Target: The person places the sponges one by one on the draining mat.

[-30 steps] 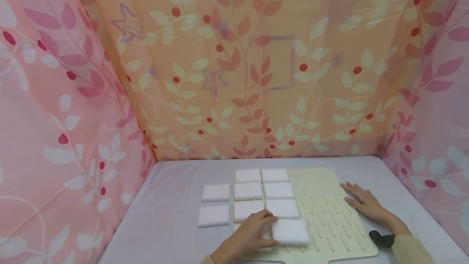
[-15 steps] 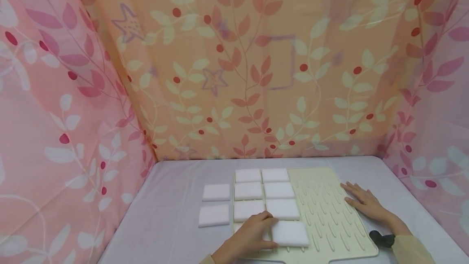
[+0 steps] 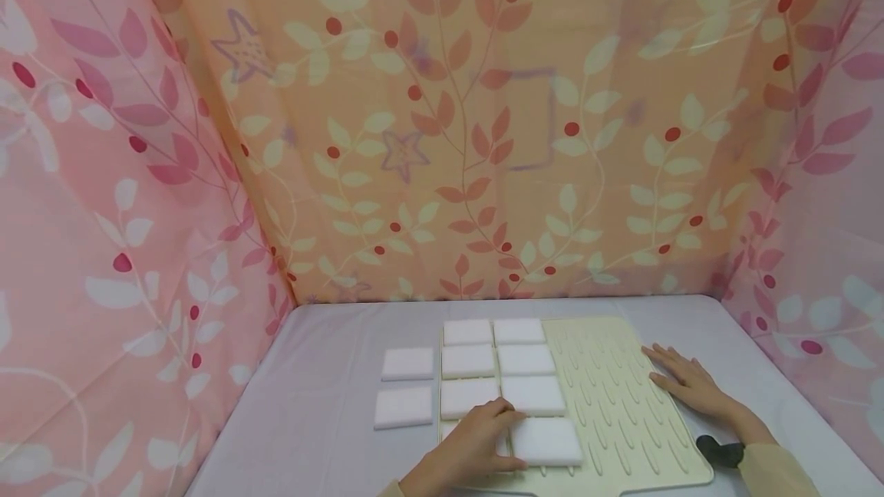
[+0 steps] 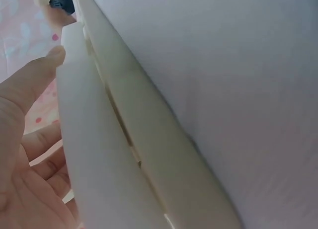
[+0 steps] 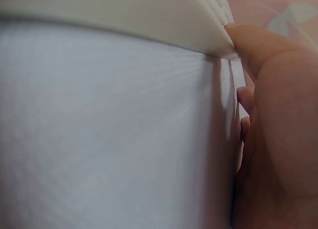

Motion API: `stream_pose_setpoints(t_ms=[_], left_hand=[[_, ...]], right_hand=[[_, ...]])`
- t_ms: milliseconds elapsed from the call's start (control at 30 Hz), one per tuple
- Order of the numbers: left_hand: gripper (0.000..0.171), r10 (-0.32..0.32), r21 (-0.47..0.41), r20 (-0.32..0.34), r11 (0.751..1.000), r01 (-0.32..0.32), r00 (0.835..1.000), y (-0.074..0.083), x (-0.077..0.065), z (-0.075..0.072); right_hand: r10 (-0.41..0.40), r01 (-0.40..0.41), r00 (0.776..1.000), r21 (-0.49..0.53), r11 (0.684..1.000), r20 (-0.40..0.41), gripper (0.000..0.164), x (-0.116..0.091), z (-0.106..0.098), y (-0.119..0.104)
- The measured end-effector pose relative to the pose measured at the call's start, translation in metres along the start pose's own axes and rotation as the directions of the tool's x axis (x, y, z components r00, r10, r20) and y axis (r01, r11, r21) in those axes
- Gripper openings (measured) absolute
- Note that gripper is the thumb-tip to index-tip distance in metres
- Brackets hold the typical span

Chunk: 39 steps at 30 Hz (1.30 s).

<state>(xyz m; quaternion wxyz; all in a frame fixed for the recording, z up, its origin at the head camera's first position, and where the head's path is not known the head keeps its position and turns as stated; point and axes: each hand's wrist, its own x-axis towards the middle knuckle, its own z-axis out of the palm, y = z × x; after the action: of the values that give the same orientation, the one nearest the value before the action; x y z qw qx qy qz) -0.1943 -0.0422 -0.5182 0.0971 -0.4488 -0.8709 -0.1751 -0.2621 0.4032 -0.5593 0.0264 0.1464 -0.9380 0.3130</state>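
Note:
My left hand [image 3: 470, 443] grips a white sponge-like rectangular block [image 3: 547, 440] by its left side, thumb at the near edge and fingers at the far edge. In the left wrist view, the thumb tip [image 4: 56, 54] touches the edge of the block [image 4: 94, 134]. The block sits at the front of the second column on a cream ridged mat [image 3: 621, 405]. My right hand [image 3: 694, 386] rests at the mat's right edge with fingers extended. The right wrist view shows its thumb [image 5: 253, 42] against the rim of the mat [image 5: 149, 13].
Several matching white blocks [image 3: 470, 359] lie in two columns on the mat's left half. Two more blocks [image 3: 404, 406] lie on the white tabletop [image 3: 311, 405] left of the mat. A black curved object [image 3: 718, 451] is by the right wrist. Floral curtains [image 3: 456, 136] enclose the table.
The gripped block has shifted slightly left and toward the near side, now squarer with its column. The right hand has kept its place.

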Motion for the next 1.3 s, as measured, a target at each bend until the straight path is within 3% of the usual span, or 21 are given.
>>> stream_pose_setpoints(t_ms=[200, 567, 767, 900, 1067, 1300], left_hand=[[0.061, -0.027, -0.042, 0.003, 0.999, 0.028, 1.0, -0.003, -0.002, -0.008], [0.062, -0.204, -0.113, 0.003, 0.973, 0.203, 0.979, -0.026, -0.015, -0.032], [0.063, -0.274, -0.181, -0.006, 0.946, 0.268, 0.962, -0.045, -0.03, -0.041], [0.061, -0.291, -0.151, -0.056, 0.948, 0.28, 0.955, -0.059, -0.042, -0.046], [0.061, -0.342, -0.14, -0.091, 0.934, 0.328, 0.935, -0.075, -0.057, -0.053], [0.062, -0.422, -0.123, -0.068, 0.903, 0.412, 0.904, -0.094, -0.081, -0.059]], right_hand=[[-0.002, 0.002, 1.0, 0.002, 1.0, -0.004, 0.058, -0.001, 0.001, -0.003], [0.009, -0.009, 1.0, -0.003, 1.0, -0.002, 0.059, 0.001, -0.001, -0.001], [-0.009, 0.009, 1.0, -0.004, 1.0, -0.011, 0.058, 0.0, -0.001, 0.0], [-0.01, 0.01, 1.0, -0.004, 1.0, -0.014, 0.058, 0.0, -0.001, 0.0], [-0.008, 0.008, 1.0, -0.004, 1.0, -0.014, 0.058, -0.001, -0.001, -0.001], [-0.015, 0.015, 1.0, -0.002, 1.0, -0.012, 0.057, -0.001, -0.001, -0.002]])
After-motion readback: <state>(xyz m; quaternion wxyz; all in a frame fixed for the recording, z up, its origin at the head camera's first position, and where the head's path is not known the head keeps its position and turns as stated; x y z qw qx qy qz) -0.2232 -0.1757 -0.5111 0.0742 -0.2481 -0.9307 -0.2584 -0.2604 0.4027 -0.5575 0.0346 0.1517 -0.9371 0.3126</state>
